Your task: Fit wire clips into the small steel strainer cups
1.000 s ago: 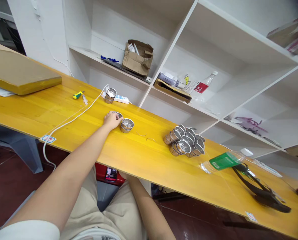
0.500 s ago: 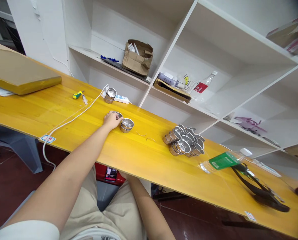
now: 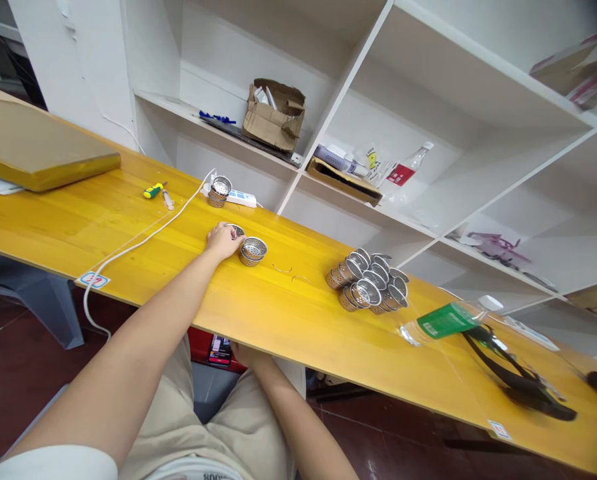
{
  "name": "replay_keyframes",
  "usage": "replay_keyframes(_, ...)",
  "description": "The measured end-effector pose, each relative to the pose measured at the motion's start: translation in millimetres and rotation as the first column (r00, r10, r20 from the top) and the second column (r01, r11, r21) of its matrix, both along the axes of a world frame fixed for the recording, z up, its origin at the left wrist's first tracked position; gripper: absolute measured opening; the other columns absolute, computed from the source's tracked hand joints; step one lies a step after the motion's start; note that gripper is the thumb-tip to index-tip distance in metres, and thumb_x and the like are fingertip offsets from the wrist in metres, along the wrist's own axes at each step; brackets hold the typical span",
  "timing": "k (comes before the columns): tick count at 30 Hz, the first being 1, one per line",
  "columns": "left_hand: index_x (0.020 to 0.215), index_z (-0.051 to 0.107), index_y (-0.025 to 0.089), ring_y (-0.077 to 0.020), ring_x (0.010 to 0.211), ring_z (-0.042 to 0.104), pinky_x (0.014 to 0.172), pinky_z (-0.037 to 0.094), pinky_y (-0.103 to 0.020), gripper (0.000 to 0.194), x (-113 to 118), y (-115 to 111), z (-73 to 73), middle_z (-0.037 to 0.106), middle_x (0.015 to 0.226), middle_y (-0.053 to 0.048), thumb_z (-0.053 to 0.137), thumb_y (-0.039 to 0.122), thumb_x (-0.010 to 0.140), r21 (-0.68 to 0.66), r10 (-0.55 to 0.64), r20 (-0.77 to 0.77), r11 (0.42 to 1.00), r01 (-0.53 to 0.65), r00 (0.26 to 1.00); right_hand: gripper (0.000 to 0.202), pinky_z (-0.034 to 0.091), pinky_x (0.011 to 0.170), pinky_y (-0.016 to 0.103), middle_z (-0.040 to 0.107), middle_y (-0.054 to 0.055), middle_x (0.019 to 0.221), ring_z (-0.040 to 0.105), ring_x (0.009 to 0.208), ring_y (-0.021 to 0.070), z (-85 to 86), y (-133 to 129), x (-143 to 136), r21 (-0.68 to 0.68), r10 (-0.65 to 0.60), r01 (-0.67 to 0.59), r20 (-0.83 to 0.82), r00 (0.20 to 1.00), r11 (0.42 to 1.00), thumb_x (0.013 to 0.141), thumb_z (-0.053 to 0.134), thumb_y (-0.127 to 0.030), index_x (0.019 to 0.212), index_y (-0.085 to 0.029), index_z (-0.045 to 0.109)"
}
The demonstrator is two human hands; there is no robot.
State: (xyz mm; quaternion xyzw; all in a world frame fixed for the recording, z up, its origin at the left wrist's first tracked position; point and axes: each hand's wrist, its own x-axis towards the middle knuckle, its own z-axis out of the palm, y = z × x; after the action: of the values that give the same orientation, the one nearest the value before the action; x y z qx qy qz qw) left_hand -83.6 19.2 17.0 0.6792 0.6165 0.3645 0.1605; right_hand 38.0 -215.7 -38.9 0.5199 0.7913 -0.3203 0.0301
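Note:
My left hand is closed on the rim of a perforated metal cup that stands on the table, partly covered by my fingers. Just to its right, close by, are nested perforated metal cups. More such cups stand farther back, beside a white power strip. A cluster of several tilted, nested cups lies to the right. Below the table's front edge, my right hand is near a phone with a lit screen; its fingers are mostly hidden.
Thin curved wire pieces lie on the yellow table. A white cable runs across it. To the left are a screwdriver and a cardboard box; to the right, a green-labelled bottle and a black strap. White shelves stand behind.
My right hand has shifted slightly left toward the phone, showing more of itself below the table edge. My left hand stays on the cup. The whole view has shifted very slightly.

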Motion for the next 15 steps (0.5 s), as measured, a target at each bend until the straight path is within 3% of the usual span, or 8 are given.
replay_keyframes(3, 0.077, 0.062, 0.023, -0.0323, 0.127, 0.058, 0.111, 0.042, -0.046, 0.031, 1, 0, -0.1, 0.062, 0.132, -0.009, 0.073, 0.051, 0.086, 0.002, -0.009, 0.007, 1.000, 0.009, 1.000, 0.030, 0.056, 0.097, 0.039, 0.075, 0.010, 0.124, 0.070, 0.114, 0.0305, 4.8, -17, -12, -0.248, 0.141, -0.119, 0.074, 0.987, 0.961, 0.093, 0.068, -0.036, 0.119, -0.020, 0.073)
replay_keyframes(5, 0.077, 0.062, 0.023, -0.0319, 0.127, 0.058, 0.112, 0.041, -0.046, 0.031, 1, 1, -1.0, 0.062, 0.132, -0.009, 0.073, 0.051, 0.086, 0.008, -0.011, 0.014, 1.000, 0.011, 1.000, 0.034, 0.054, 0.095, 0.026, 0.076, 0.005, 0.120, 0.072, 0.109, 0.0206, 31.7, -30, -14, -0.393, 0.382, -0.443, -0.226, 0.896, 0.806, 0.093, 0.070, -0.041, 0.120, -0.021, 0.071)
replay_keyframes(7, 0.078, 0.062, 0.023, -0.0313, 0.126, 0.059, 0.111, 0.042, -0.045, 0.030, 1, 2, -2.2, 0.061, 0.132, -0.008, 0.074, 0.049, 0.086, 0.021, -0.015, 0.017, 1.000, 0.015, 1.000, 0.036, 0.052, 0.096, 0.021, 0.075, 0.005, 0.121, 0.070, 0.109, 0.0158, 73.4, -35, -9, -0.285, 0.420, -0.595, -0.488, 0.765, 0.752, 0.094, 0.069, -0.040, 0.124, -0.020, 0.068)
replay_keyframes(8, 0.078, 0.062, 0.024, -0.0309, 0.126, 0.059, 0.111, 0.043, -0.044, 0.029, 1, 3, -2.8, 0.061, 0.132, -0.008, 0.075, 0.048, 0.085, 0.029, -0.018, 0.017, 0.999, 0.018, 1.000, 0.035, 0.052, 0.096, 0.022, 0.075, 0.006, 0.121, 0.070, 0.108, 0.0157, 95.6, -32, -3, -0.181, 0.403, -0.574, -0.548, 0.733, 0.799, 0.094, 0.069, -0.039, 0.122, -0.019, 0.068)
replay_keyframes(11, 0.078, 0.059, 0.023, -0.0292, 0.124, 0.059, 0.110, 0.045, -0.041, 0.028, 1, 3, -3.7, 0.061, 0.131, -0.008, 0.076, 0.045, 0.084, 0.057, -0.029, 0.018, 0.998, 0.028, 0.999, 0.025, 0.054, 0.091, 0.030, 0.076, 0.006, 0.102, 0.070, 0.095, 0.0171, 144.2, 8, 21, 0.198, 0.225, -0.123, -0.665, 0.712, 0.973, 0.098, 0.061, -0.043, 0.101, -0.020, 0.070)
replay_keyframes(12, 0.078, 0.058, 0.023, -0.0286, 0.123, 0.059, 0.109, 0.045, -0.040, 0.028, 1, 2, -3.6, 0.061, 0.130, -0.008, 0.077, 0.044, 0.083, 0.067, -0.032, 0.019, 0.997, 0.031, 0.999, 0.027, 0.055, 0.087, 0.031, 0.074, 0.005, 0.095, 0.069, 0.088, 0.0169, 150.3, 30, 30, 0.307, 0.139, 0.135, -0.723, 0.676, 0.942, 0.100, 0.055, -0.044, 0.094, -0.020, 0.066)
replay_keyframes(13, 0.078, 0.057, 0.023, -0.0281, 0.123, 0.059, 0.109, 0.045, -0.039, 0.028, 0, 1, -3.2, 0.061, 0.129, -0.008, 0.077, 0.042, 0.083, 0.079, -0.037, 0.018, 0.996, 0.035, 0.999, 0.029, 0.054, 0.082, 0.030, 0.072, 0.005, 0.090, 0.068, 0.084, 0.0167, 150.9, 54, 38, 0.388, 0.067, 0.382, -0.770, 0.635, 0.839, 0.101, 0.050, -0.045, 0.091, -0.021, 0.063)
replay_keyframes(15, 0.078, 0.056, 0.023, -0.0276, 0.123, 0.058, 0.110, 0.045, -0.038, 0.028, -1, 0, -1.7, 0.060, 0.129, -0.008, 0.078, 0.041, 0.082, 0.105, -0.036, 0.012, 0.994, 0.035, 0.999, 0.031, 0.052, 0.076, 0.029, 0.068, 0.004, 0.085, 0.064, 0.078, 0.0163, 138.7, 100, 51, 0.475, -0.040, 0.712, -0.817, 0.575, 0.517, 0.100, 0.045, -0.047, 0.087, -0.021, 0.057)
